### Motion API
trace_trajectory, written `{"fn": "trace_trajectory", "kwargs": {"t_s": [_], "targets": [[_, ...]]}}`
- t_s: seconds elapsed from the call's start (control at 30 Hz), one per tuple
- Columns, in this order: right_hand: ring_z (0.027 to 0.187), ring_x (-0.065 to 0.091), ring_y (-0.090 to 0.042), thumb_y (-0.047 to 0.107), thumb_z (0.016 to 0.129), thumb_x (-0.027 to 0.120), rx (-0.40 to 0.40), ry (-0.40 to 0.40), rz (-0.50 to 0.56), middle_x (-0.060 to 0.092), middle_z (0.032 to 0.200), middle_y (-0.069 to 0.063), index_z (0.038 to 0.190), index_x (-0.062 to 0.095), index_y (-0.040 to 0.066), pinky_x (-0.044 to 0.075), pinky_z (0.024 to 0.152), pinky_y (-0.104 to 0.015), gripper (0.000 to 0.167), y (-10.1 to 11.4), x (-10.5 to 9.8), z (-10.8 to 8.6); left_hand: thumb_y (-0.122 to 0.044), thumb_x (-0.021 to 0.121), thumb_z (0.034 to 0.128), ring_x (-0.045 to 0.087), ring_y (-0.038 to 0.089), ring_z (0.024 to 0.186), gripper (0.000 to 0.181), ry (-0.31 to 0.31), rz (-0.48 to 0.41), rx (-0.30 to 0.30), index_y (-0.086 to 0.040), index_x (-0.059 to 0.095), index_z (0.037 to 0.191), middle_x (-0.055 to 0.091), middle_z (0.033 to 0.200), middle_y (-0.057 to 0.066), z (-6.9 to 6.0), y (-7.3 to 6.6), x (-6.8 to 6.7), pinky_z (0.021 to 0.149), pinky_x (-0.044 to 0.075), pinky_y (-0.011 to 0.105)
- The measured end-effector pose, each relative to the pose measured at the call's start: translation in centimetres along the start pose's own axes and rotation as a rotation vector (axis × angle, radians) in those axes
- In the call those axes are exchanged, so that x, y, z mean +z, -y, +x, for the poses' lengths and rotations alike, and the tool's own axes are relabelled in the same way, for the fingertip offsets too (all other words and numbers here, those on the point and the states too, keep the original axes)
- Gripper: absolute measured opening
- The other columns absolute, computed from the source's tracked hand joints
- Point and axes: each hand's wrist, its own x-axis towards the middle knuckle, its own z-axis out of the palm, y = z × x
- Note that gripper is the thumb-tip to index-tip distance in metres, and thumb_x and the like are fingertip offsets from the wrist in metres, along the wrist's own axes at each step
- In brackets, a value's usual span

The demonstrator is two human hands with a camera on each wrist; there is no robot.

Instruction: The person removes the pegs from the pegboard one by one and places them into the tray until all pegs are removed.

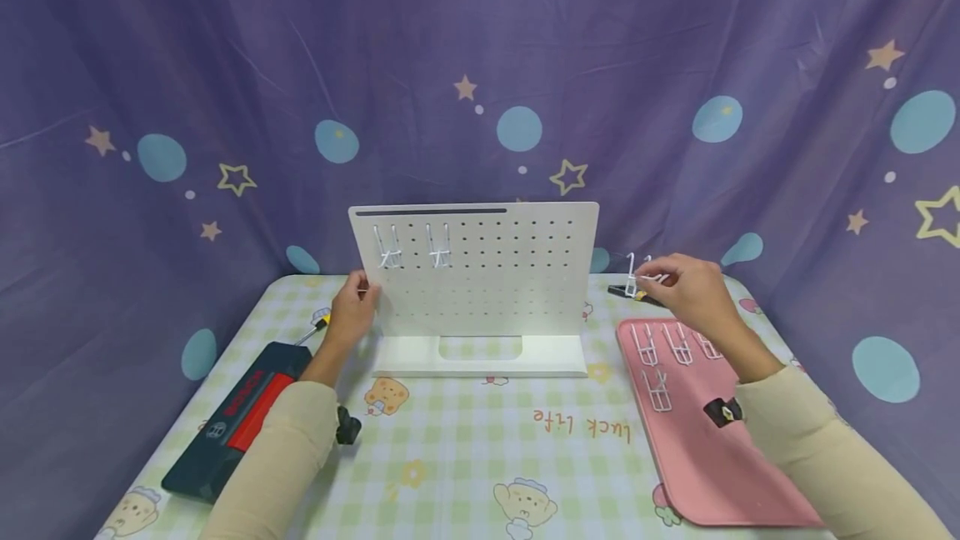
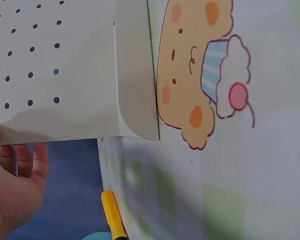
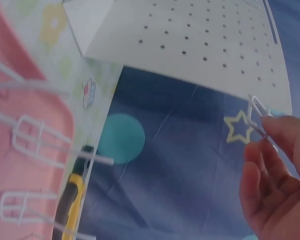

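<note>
Well, right hand (image 1: 692, 292) pinches hook (image 1: 632, 282) — tablecloth (image 1: 457, 448): "Luck Life".

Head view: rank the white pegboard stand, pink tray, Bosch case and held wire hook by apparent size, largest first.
1. White pegboard stand
2. Pink tray, partly covered
3. Bosch case, partly covered
4. Held wire hook

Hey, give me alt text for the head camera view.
A person's right hand pinches a white wire hook near a white pegboard while the left hand holds the board's left edge. Two hooks hang at the board's upper left; more hooks lie on a pink tray at right.
</note>
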Motion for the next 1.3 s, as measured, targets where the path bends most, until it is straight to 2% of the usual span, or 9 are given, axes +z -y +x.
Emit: {"fn": "trace_trajectory", "kwargs": {"t_s": [0.23, 0.5, 0.67, 0.87, 1.07, 1.3], "targets": [[0.075, 0.066, -0.021, 0.025, 0.09, 0.077, 0.07, 0.105, -0.02, 0.076, 0.095, -0.011, 0.101, 0.08, 0.016, 0.047, 0.06, -0.031, 0.015, -1.6, -2.1, -1.0, -0.03, 0.04, 0.1072, 0.054, 0.036, 0.124, 0.037, 0.002, 0.005, -0.005, -0.007, 0.046, 0.136, 0.055, 0.135, 0.02, 0.2, 0.1, 0.0, 0.104, 0.05, 0.052], [0.073, 0.068, -0.015, 0.024, 0.088, 0.078, 0.095, 0.207, -0.049, 0.077, 0.086, -0.003, 0.099, 0.08, 0.017, 0.05, 0.065, -0.033, 0.013, -4.1, -3.6, -2.7, -0.032, 0.038, 0.1075, 0.052, 0.036, 0.127, 0.039, 0.015, 0.005, -0.011, -0.007, 0.045, 0.137, 0.054, 0.139, 0.019, 0.1, -0.1, -0.2, 0.107, 0.048, 0.053], [0.07, 0.066, -0.007, 0.022, 0.087, 0.078, 0.077, 0.253, -0.034, 0.076, 0.08, 0.003, 0.096, 0.08, 0.019, 0.051, 0.065, -0.03, 0.01, -5.4, -3.1, -4.2, -0.033, 0.038, 0.1074, 0.052, 0.036, 0.127, 0.039, 0.018, -0.005, -0.022, -0.008, 0.045, 0.137, 0.054, 0.139, 0.019, 0.1, -0.1, -0.2, 0.108, 0.048, 0.053], [0.063, 0.061, -0.002, 0.019, 0.088, 0.077, 0.095, 0.327, 0.06, 0.075, 0.077, 0.001, 0.098, 0.079, 0.012, 0.05, 0.055, -0.024, 0.012, -6.8, -1.8, -6.2, -0.032, 0.038, 0.1084, 0.052, 0.035, 0.126, 0.037, 0.027, 0.005, -0.024, -0.008, 0.044, 0.136, 0.054, 0.139, 0.019, -0.1, -0.1, 0.1, 0.107, 0.048, 0.052], [0.068, 0.058, 0.002, 0.019, 0.087, 0.078, 0.094, 0.356, 0.037, 0.073, 0.08, 0.008, 0.092, 0.078, 0.019, 0.05, 0.057, -0.023, 0.005, -7.8, -1.0, -7.6, -0.032, 0.038, 0.1084, 0.052, 0.035, 0.125, 0.038, 0.034, 0.002, -0.025, -0.008, 0.045, 0.137, 0.054, 0.139, 0.019, -0.2, 0.0, 0.1, 0.107, 0.048, 0.052], [0.068, 0.055, 0.005, 0.013, 0.083, 0.078, 0.069, 0.429, 0.067, 0.069, 0.074, 0.015, 0.086, 0.077, 0.024, 0.048, 0.061, -0.022, 0.011, -8.7, -0.1, -9.1, -0.032, 0.038, 0.1083, 0.052, 0.036, 0.125, 0.038, 0.028, -0.003, -0.009, -0.007, 0.045, 0.136, 0.054, 0.139, 0.019, -0.2, -0.1, -0.1, 0.108, 0.048, 0.053]]}}
